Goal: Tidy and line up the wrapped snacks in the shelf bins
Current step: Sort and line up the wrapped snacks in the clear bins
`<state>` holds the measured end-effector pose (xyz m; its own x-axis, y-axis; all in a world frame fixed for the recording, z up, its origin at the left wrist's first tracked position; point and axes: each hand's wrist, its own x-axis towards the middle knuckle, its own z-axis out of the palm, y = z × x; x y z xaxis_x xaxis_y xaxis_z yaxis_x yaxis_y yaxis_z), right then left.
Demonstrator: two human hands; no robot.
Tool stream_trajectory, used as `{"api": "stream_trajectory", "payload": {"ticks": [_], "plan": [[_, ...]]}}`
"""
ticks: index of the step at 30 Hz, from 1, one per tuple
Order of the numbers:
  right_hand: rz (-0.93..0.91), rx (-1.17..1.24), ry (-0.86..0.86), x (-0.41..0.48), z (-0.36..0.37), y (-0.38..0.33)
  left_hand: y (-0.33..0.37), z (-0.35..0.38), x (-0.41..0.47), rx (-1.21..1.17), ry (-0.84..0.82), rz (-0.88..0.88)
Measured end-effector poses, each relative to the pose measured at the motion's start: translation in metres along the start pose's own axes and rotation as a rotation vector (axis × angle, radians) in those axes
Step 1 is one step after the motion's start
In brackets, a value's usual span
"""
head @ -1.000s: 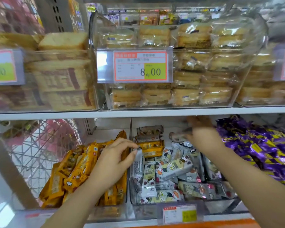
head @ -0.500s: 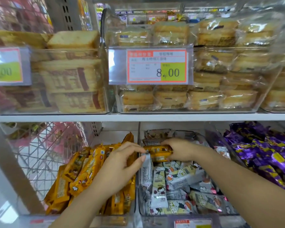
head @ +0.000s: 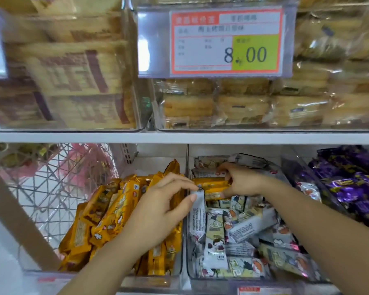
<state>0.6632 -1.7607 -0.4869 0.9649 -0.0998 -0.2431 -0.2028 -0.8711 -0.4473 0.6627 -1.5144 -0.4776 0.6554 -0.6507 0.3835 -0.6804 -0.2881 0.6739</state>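
Gripping right hand: fingers and thumb curl round a yellow wrapped snack.
Yellow wrapped snack: lies crosswise near the back of the middle bin, on top of the grey-white packs.
Left hand: thumb and forefinger pinch the top end of a grey-white wrapped snack; the other fingers are loosely curled.
Grey-white wrapped snack: stands upright against the left wall of the middle bin; the other grey-white packs lie jumbled beside it.
Left bin: yellow packs lean on edge.
Lower shelf, right edge: purple packs.
Upper shelf: clear bins of wrapped cakes; price tag reads 8.00.
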Motion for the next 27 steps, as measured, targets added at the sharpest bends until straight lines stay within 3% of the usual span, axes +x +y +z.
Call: {"api": "stream_trajectory", "payload": {"ticks": [4,10,15,18,20,23,27], "plan": [[-0.058,0.0,0.013,-0.002,-0.002,0.0,0.0,0.001,0.0,0.014,0.002,0.005],[-0.083,-0.123,-0.114,-0.007,0.003,-0.007,0.0,0.002,0.001,0.024,0.005,0.013],[-0.162,0.008,0.118,-0.032,-0.018,-0.027,0.005,-0.002,0.001,0.072,-0.03,-0.016],[-0.148,0.085,0.327,-0.064,-0.036,-0.041,0.013,-0.005,0.003,0.134,0.001,-0.023],[-0.182,0.149,0.371,-0.082,-0.038,-0.046,0.019,-0.006,0.006,0.162,0.044,-0.025],[-0.304,0.329,0.285,-0.101,-0.031,-0.057,0.024,-0.009,0.006,0.209,0.078,-0.001],[-0.415,0.336,0.204,-0.109,-0.016,-0.068,0.025,-0.023,-0.009,0.206,-0.015,-0.025]]}}
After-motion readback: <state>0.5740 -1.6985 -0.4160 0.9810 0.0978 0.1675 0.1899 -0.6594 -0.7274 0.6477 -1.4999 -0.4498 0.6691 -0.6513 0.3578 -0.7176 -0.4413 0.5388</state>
